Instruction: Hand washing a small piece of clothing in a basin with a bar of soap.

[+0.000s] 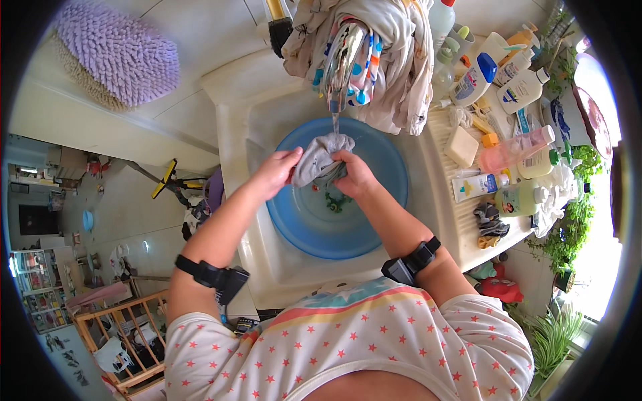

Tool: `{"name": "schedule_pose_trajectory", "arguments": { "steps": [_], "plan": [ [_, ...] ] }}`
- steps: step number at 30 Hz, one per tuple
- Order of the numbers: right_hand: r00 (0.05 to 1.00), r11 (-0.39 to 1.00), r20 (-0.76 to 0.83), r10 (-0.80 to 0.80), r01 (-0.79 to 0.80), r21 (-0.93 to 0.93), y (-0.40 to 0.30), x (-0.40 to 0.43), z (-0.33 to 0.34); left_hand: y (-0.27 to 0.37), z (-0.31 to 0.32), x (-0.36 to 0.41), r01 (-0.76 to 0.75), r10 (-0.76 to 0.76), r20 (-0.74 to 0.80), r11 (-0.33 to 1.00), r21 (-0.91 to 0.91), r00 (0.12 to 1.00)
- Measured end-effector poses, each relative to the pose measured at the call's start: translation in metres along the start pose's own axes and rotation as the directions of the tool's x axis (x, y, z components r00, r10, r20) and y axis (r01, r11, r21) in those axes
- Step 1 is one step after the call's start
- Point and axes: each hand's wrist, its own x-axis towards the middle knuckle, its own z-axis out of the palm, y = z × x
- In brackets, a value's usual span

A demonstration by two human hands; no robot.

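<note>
Between my two hands a grey cloth item (321, 158), perhaps a sock, is stretched under a running stream of water. My left hand (277, 173) grips its left side, thumb on top. On the other side my right hand (355, 173) pinches its edge. The water falls from a metal faucet (337, 95), partly covered by draped fabric. Below the cloth, a blue plastic basin (386, 210) stands in the white sink (271, 273) with water in it. A dark green and red pattern (337, 202) shows at the basin's bottom.
Pale clothes (401, 65) hang over the faucet. On the ribbed washboard ledge (441, 220) at right lie a soap bar (461, 146), a white tube (476, 186), a crumpled dark cloth (490, 220) and several bottles. A purple chenille mat (120, 55) lies at upper left; a brush (279, 30) hangs nearby.
</note>
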Motion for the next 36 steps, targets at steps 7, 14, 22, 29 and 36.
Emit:
{"name": "schedule_pose_trajectory", "arguments": {
  "steps": [7,14,22,29,36],
  "plan": [
    [0.997,0.997,-0.028,-0.073,0.073,0.001,-0.008,-0.004,-0.017,-0.013,0.027,0.026,-0.208,0.214,-0.053,0.973,0.098,0.975],
    [0.998,0.987,-0.044,-0.050,0.056,0.149,-0.020,-0.010,-0.025,-0.013,0.033,0.033,-0.155,0.152,0.059,0.987,0.052,0.987],
    [0.960,0.998,-0.271,0.069,-0.063,0.030,-0.011,-0.017,-0.043,-0.030,0.037,0.040,-0.268,0.373,-0.290,0.900,0.344,0.881],
    [0.992,0.996,-0.100,0.072,-0.068,0.050,-0.014,-0.038,-0.040,-0.055,0.043,0.047,-0.293,0.396,-0.067,0.774,0.561,0.916],
    [0.998,0.994,-0.052,0.040,-0.045,-0.103,-0.007,-0.041,-0.044,-0.069,0.064,0.037,-0.293,0.385,-0.160,0.863,0.412,0.909]
  ]
}}
